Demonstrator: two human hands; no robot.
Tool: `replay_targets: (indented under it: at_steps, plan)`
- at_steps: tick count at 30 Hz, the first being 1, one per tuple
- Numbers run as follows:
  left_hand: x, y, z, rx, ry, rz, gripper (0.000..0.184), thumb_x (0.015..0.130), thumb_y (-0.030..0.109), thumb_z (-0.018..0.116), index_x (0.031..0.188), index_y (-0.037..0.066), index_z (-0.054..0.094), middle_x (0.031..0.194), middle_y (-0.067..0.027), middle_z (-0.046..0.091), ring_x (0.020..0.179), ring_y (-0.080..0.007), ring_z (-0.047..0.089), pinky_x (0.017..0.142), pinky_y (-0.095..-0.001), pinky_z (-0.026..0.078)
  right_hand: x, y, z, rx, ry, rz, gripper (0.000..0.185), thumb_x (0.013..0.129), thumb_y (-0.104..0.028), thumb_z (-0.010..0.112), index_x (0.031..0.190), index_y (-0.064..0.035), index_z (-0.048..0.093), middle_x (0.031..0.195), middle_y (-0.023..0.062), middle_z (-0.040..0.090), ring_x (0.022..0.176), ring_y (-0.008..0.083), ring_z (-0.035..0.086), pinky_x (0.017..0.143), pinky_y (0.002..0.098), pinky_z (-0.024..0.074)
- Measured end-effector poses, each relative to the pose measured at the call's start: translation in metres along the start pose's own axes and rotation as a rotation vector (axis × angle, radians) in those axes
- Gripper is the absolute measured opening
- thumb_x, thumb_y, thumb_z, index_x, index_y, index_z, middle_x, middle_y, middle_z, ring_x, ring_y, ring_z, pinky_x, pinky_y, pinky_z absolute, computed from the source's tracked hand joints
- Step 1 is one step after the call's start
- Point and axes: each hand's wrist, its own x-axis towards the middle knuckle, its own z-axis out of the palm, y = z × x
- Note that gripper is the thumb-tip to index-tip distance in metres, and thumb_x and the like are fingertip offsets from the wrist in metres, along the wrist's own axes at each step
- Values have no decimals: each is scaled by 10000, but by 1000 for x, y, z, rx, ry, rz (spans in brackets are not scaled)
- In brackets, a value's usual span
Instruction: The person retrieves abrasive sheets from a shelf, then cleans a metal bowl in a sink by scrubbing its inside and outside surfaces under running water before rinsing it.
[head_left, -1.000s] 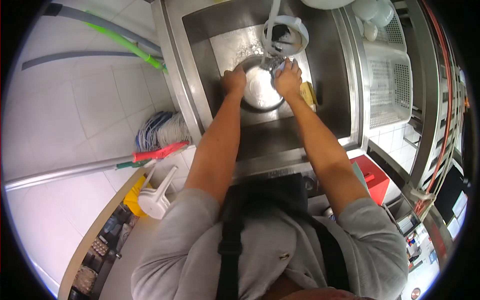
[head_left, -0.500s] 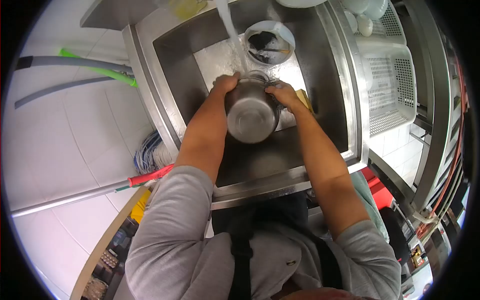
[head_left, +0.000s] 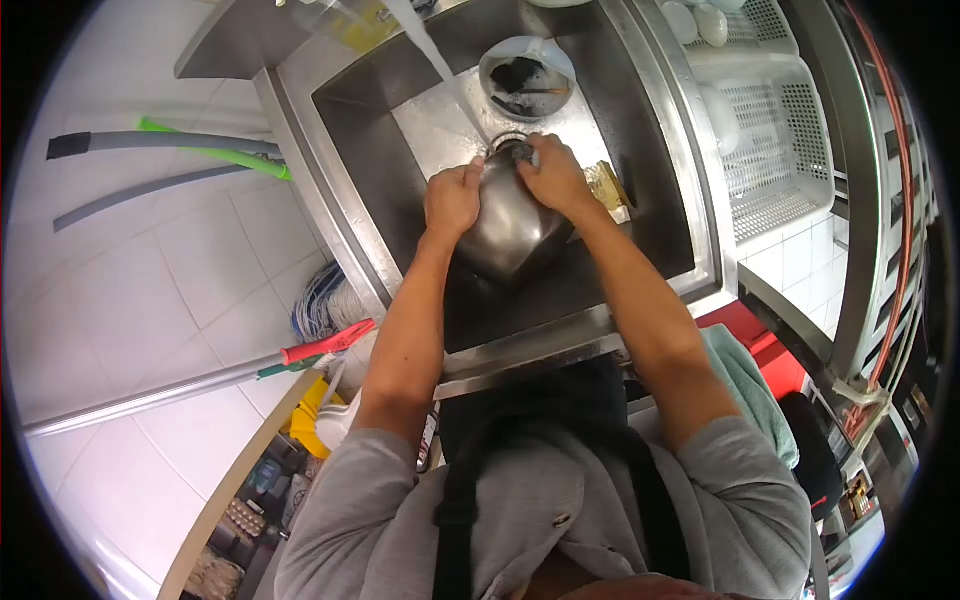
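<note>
A shiny metal pot [head_left: 512, 225] is tilted in the steel sink [head_left: 620, 285], its base toward me. My left hand [head_left: 455, 200] grips the pot's left side near the rim. On the right, my right hand [head_left: 553, 175] is closed on the pot's rim, with something dark, perhaps a scourer, under its fingers. A stream of water [head_left: 425, 45] falls to the rim between my hands. Behind the pot, a white tub [head_left: 527, 52] holds dark items and a stick-like handle in liquid. A yellow packet or sponge [head_left: 603, 187] lies right of my right hand.
White perforated baskets [head_left: 765, 150] stand right of the sink, the far one holding white bowls. Grey hoses [head_left: 180, 142] and a green pole [head_left: 215, 153] are at the left. A red-handled pole [head_left: 330, 343] lies lower left, and a green cloth [head_left: 750, 395] hangs lower right.
The pot has gone from lying open in the sink to tilted with its base toward me. Both hands have shifted along its rim, and the view has moved.
</note>
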Motion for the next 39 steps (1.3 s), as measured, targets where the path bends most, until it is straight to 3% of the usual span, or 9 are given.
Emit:
replay_targets:
  at_steps: [3, 10, 12, 16, 21, 29, 32, 37, 39]
  plan:
    - [-1, -3, 11, -32, 83, -25, 647, 1061, 480, 436, 824, -54, 713, 845, -319, 665, 855, -481, 658, 798, -542, 487, -30, -56, -8, -246, -145, -323, 524, 850, -290, 683, 1293, -22, 600, 1333, 249, 553, 1226, 454, 529, 1016, 540, 446]
    - [-55, -18, 6, -276, 210, 7, 728, 1075, 481, 450, 657, -113, 496, 542, -196, 382, 560, -257, 337, 582, -493, 351, 44, 86, 19, 31, -235, 305, 490, 968, -304, 614, 1310, 41, 549, 1191, 265, 680, 1155, 378, 647, 1027, 399, 478]
    - [-55, -18, 9, -249, 209, 14, 728, 1075, 480, 457, 643, -106, 474, 535, -161, 349, 565, -236, 314, 568, -478, 349, 31, 72, 17, 134, -103, 283, 459, 921, -295, 653, 1229, 36, 570, 1229, 317, 631, 1154, 450, 611, 995, 494, 479]
    - [-52, -17, 17, -248, 243, 12, 717, 1073, 469, 473, 634, -98, 493, 531, -173, 352, 550, -242, 322, 567, -477, 356, -24, -40, 3, -171, 28, -240, 427, 877, -267, 680, 1207, -15, 578, 1342, 297, 553, 1212, 485, 518, 1033, 524, 436]
    - [-59, -26, 18, -208, 230, -104, 677, 1061, 476, 470, 698, -73, 629, 638, -299, 554, 581, -452, 552, 628, -513, 436, 46, 10, 23, -110, -36, 86, 457, 888, -311, 666, 1233, -19, 597, 1285, 263, 592, 1157, 434, 579, 1024, 509, 448]
    - [-71, -18, 16, -253, 357, -152, 604, 1061, 386, 518, 682, -71, 629, 625, -288, 567, 554, -425, 542, 613, -508, 424, -39, -51, 32, -281, 156, -340, 366, 869, -265, 685, 1198, -121, 617, 1198, 182, 582, 1164, 407, 536, 1006, 564, 419]
    - [-76, -31, 24, -300, 498, -136, 594, 1079, 368, 485, 719, -81, 631, 633, -266, 588, 553, -396, 553, 608, -502, 424, 16, 2, 14, 16, -67, 210, 450, 843, -222, 689, 1265, -91, 602, 1339, 216, 526, 1288, 445, 451, 1042, 591, 395]
    - [-54, -14, 15, -505, 581, -183, 581, 1093, 365, 450, 783, -82, 656, 682, -264, 626, 589, -389, 584, 606, -494, 438, -62, -80, 18, -64, 100, -411, 363, 851, -181, 724, 1184, -124, 592, 1319, 202, 488, 1226, 435, 477, 1009, 525, 409]
    - [-51, -14, 3, -442, 542, -136, 607, 1097, 396, 432, 783, -81, 640, 646, -200, 609, 586, -302, 548, 605, -451, 436, -28, -60, 30, -55, 143, -243, 407, 862, -230, 706, 1226, -96, 582, 1290, 216, 494, 1212, 434, 477, 998, 555, 412]
